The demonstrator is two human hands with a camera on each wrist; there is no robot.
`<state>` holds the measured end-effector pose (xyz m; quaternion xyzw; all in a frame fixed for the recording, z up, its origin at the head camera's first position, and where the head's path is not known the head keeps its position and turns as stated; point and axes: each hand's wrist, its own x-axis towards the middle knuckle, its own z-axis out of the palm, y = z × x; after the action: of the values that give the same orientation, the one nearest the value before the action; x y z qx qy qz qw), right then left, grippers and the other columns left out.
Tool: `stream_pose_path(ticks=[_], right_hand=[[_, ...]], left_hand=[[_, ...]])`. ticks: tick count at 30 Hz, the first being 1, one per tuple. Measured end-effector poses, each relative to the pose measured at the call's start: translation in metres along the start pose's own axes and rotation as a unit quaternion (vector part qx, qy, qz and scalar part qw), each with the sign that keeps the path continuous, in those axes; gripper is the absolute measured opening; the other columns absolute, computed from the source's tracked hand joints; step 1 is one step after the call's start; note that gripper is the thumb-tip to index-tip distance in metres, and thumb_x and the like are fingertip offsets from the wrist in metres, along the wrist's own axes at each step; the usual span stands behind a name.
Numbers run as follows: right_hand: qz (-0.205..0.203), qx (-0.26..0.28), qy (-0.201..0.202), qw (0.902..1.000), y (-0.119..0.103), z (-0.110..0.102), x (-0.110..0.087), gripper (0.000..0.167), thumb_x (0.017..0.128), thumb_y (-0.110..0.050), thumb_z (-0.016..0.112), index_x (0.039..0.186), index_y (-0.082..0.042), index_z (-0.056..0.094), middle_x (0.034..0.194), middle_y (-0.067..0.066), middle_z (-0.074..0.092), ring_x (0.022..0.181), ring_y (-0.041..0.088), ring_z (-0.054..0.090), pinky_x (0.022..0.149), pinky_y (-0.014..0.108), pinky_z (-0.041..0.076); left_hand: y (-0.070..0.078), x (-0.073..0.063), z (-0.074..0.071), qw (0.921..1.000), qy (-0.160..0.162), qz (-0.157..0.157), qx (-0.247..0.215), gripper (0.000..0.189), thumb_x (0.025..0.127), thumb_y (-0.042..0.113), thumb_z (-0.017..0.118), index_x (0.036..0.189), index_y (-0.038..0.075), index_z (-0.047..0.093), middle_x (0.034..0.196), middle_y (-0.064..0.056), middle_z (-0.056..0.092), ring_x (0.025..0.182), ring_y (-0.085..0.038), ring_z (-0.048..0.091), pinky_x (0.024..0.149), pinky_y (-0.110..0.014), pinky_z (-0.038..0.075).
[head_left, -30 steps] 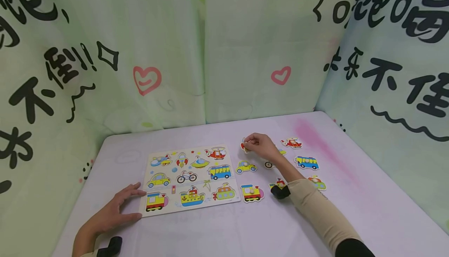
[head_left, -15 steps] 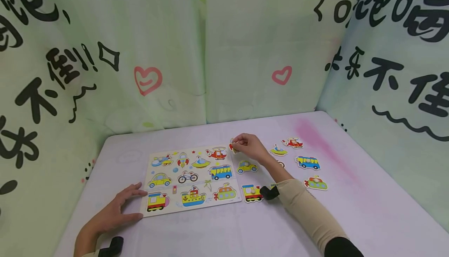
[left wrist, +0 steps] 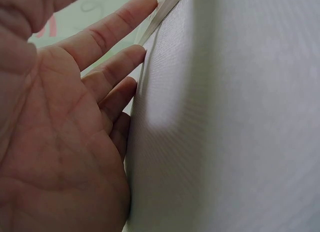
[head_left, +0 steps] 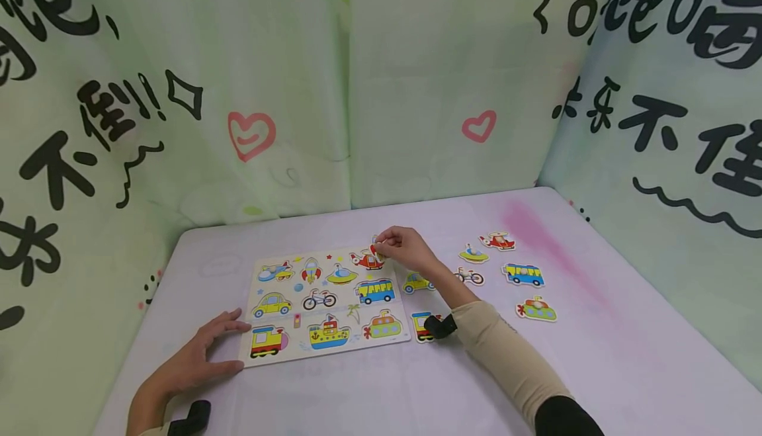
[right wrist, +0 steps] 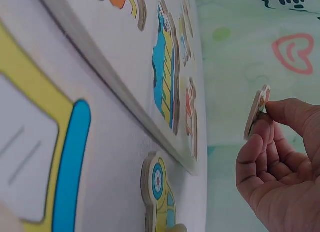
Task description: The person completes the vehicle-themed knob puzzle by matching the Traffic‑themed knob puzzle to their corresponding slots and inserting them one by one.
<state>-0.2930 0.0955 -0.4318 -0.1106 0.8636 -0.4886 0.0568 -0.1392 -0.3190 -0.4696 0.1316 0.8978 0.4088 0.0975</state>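
Note:
In the head view, a wooden puzzle board [head_left: 286, 358] with pictures of vehicles lies on the table, left of centre. My left hand [head_left: 193, 351] touches its left edge with outstretched fingers and thumb, the thumb at the near corner. Above the board's far right corner, by the helicopter picture [head_left: 367, 261], my right hand [head_left: 411, 251] pinches a small puzzle piece [right wrist: 257, 112] between thumb and fingers. Red shows on this piece; fingers cover much of it. In the right wrist view it is raised off the board. The left wrist view shows the left palm [left wrist: 65, 122] against the tablecloth.
Right of the board lie loose pieces: a helicopter [head_left: 497, 241], a flying saucer [head_left: 473, 254], a bus [head_left: 523, 274], a bicycle [head_left: 470, 276] and a submarine [head_left: 536, 309]. The right forearm partly covers a car [head_left: 417, 282] and a train [head_left: 420, 327]. Printed curtains [head_left: 405, 158] surround the table.
My right hand has carried the pinched piece leftward, from among the loose pieces to over the board's far right corner. The left hand stays at the board's edge.

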Motion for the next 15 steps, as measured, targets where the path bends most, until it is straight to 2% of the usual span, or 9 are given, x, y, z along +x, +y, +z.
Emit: stream_pose_path(ticks=[8,15], right_hand=[[-0.021,0.002,-0.018,0.9996,-0.013,0.019,0.004,0.016,0.097,-0.020,0.071,0.107,-0.007,0.070,0.092,0.004,0.068,0.082,0.016,0.060,0.074,0.023,0.052],[-0.037,0.025,-0.052,0.9976,-0.022,0.037,0.005,0.017,0.098,-0.019,0.070,0.108,-0.005,0.069,0.087,0.004,0.071,0.083,0.024,0.067,0.072,0.023,0.053]], left_hand=[[-0.003,0.001,0.001,1.0000,-0.001,-0.003,-0.001,0.058,0.079,0.019,0.087,0.130,0.012,0.062,0.160,-0.027,0.034,0.148,-0.055,0.016,0.112,-0.078,0.018],[-0.003,0.001,0.001,0.9999,-0.004,-0.011,-0.001,0.057,0.079,0.020,0.087,0.130,0.013,0.062,0.161,-0.027,0.033,0.149,-0.055,0.016,0.112,-0.078,0.018]])
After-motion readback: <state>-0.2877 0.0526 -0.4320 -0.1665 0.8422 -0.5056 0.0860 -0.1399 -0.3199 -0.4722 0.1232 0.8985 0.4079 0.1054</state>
